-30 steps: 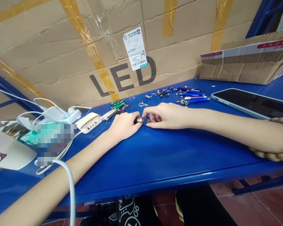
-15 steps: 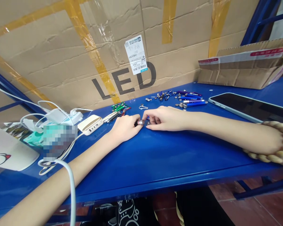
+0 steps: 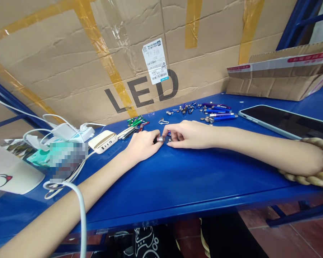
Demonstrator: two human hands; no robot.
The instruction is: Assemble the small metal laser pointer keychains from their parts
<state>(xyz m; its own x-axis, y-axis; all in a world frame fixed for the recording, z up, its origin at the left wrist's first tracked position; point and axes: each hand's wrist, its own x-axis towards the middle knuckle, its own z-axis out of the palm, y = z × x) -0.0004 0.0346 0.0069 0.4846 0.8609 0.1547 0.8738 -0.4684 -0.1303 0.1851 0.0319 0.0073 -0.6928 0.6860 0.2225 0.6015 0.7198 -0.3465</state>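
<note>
On a blue surface [image 3: 164, 182], a left hand [image 3: 142, 145] closes its fingers around a small cylinder [image 3: 160, 139], mostly hidden, its exposed end silvery. The right hand [image 3: 187, 134] curls beside it, thumb and forefinger parted, partly covering small metallic pieces [image 3: 169, 139]; whether it touches the cylinder is unclear. Farther right lie blue tubes [image 3: 225, 117].

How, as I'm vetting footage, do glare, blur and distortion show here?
Head view: sheen on the blue table and glints on the amber tape; the label's fine print and the small piece in the left hand look soft; in the same view, a pixelated patch hides detail at left; edges seem wide-angle stretched.
</note>
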